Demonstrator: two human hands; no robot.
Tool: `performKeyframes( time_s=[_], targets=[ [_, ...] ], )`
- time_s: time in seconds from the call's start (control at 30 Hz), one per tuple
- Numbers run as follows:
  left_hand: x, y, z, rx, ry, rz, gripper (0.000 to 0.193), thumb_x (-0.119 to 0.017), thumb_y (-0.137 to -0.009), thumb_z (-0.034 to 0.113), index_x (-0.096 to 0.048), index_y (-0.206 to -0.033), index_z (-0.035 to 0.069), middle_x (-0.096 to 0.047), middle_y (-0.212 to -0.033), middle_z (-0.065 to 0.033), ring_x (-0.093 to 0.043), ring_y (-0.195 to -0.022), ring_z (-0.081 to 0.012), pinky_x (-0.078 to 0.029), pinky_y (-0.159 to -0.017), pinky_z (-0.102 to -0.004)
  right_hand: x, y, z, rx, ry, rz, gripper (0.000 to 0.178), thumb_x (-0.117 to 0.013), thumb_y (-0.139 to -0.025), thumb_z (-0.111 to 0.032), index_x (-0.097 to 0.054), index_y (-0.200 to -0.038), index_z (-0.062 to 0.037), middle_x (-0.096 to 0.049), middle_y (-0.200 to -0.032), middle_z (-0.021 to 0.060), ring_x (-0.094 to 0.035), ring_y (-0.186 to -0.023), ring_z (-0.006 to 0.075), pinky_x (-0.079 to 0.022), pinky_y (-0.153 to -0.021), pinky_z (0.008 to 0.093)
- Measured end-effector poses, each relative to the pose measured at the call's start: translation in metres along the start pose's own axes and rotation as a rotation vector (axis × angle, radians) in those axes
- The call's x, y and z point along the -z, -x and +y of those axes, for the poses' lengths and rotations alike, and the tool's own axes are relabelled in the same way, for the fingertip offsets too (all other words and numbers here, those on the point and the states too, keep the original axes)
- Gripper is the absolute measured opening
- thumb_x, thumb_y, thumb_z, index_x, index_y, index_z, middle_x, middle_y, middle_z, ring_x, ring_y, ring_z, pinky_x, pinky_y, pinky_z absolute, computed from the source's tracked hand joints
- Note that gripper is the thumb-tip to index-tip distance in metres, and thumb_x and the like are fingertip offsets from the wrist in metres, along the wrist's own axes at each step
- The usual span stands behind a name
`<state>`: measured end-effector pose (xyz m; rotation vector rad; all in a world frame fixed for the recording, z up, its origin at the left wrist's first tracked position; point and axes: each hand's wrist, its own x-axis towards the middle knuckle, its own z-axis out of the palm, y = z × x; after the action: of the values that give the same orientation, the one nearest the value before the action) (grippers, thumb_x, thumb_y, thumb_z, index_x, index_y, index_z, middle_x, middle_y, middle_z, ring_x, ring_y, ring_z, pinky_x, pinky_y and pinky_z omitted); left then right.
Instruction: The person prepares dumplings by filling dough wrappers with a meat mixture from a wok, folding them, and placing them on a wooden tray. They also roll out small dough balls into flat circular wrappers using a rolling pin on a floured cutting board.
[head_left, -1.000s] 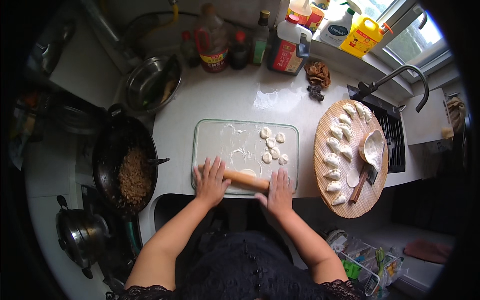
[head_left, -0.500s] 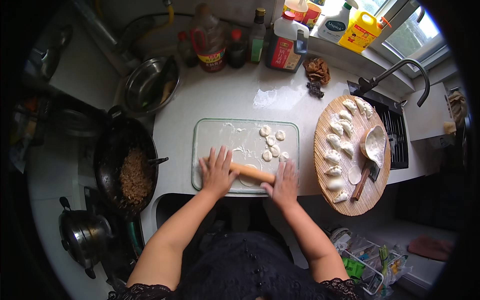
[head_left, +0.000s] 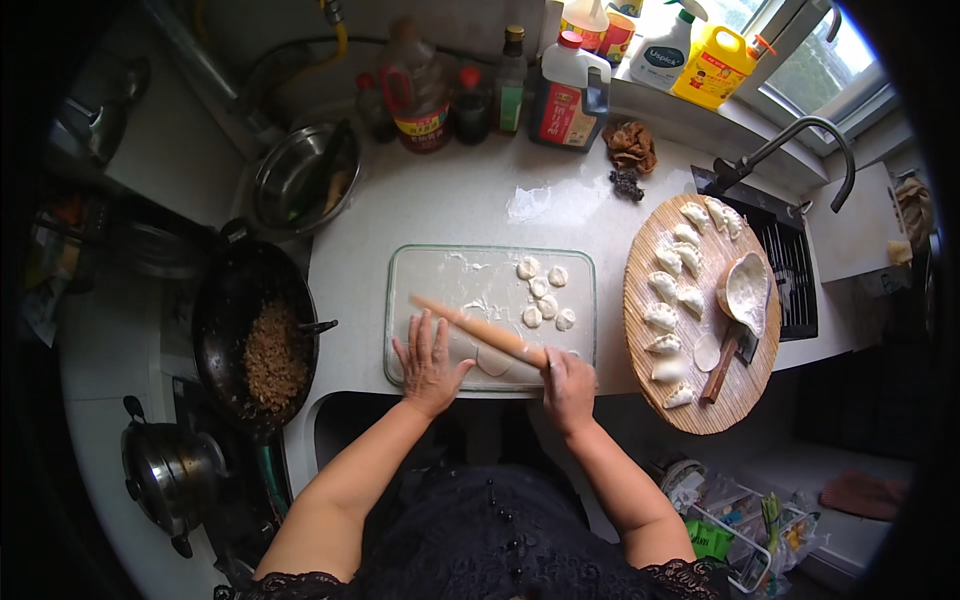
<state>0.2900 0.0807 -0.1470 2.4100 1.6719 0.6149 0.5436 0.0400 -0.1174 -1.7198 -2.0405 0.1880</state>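
My right hand is closed round the right end of a wooden rolling pin, which slants across a glass-edged board. My left hand lies open with fingers spread on the board, its fingertips close below the pin's left part. A flattened round dough wrapper lies just below the pin, between my hands. Several small dough discs sit at the board's right side, with streaks of flour about them.
On the right, a round woven tray holds several folded dumplings, a floury bowl and a wooden-handled tool. A wok with cooked filling stands left. Bottles and a metal bowl line the back.
My left hand has come off the rolling pin and rests just below it. My right hand has closed round the pin's right end, and the pin's left end has swung up, away from me.
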Motion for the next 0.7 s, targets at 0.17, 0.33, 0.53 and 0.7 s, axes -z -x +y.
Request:
performKeyframes(
  time_s=[0.17, 0.33, 0.53, 0.7],
  targets=[
    [-0.029, -0.009, 0.047, -0.014, 0.093, -0.012, 0.073, -0.077, -0.074, 0.036, -0.047, -0.134, 0.008, -0.051, -0.129, -0.0102, -0.040, -0.128, -0.0326, -0.025, -0.106, -0.0614, -0.005, -0.024, 0.007, -0.195, -0.121, 0.199, 0.048, -0.065, -0.081, -0.005, -0.053, -0.128, -0.0054, -0.060, -0.109, 0.0147, -0.058, -0.098, 0.0339, -0.045, -0.085, 0.0432],
    [-0.026, -0.025, 0.025, -0.205, 0.125, -0.223, 0.064, -0.073, -0.078, 0.022, -0.047, -0.136, 0.011, -0.046, -0.140, -0.0126, -0.033, -0.137, -0.0353, -0.025, -0.108, -0.0607, -0.001, -0.022, 0.013, -0.174, -0.127, 0.135, 0.050, -0.066, -0.079, -0.004, -0.054, -0.128, -0.0067, -0.060, -0.111, 0.0137, -0.058, -0.100, 0.0343, -0.045, -0.086, 0.0437],
    [0.022, -0.004, -0.013, -0.088, 0.159, 0.044, 0.076, -0.066, -0.086, 0.028, -0.029, -0.149, 0.007, -0.022, -0.157, -0.0145, -0.017, -0.146, -0.0376, -0.009, -0.114, -0.0614, 0.007, -0.010, 0.029, -0.022, -0.194, -0.160, 0.042, -0.065, -0.077, -0.004, -0.059, -0.119, -0.0058, -0.061, -0.102, 0.0139, -0.058, -0.095, 0.0338, -0.046, -0.083, 0.0430],
    [0.011, -0.015, -0.019, 0.160, -0.073, -0.353, 0.080, -0.051, -0.092, 0.050, -0.021, -0.152, 0.006, -0.014, -0.160, -0.0135, -0.006, -0.148, -0.0358, -0.002, -0.112, -0.0647, -0.021, 0.000, 0.027, 0.072, 0.134, -0.104, 0.054, -0.060, -0.087, -0.032, -0.051, -0.133, -0.0065, -0.047, -0.132, 0.0195, -0.051, -0.112, 0.0371, -0.041, -0.092, 0.0478]
  ],
)
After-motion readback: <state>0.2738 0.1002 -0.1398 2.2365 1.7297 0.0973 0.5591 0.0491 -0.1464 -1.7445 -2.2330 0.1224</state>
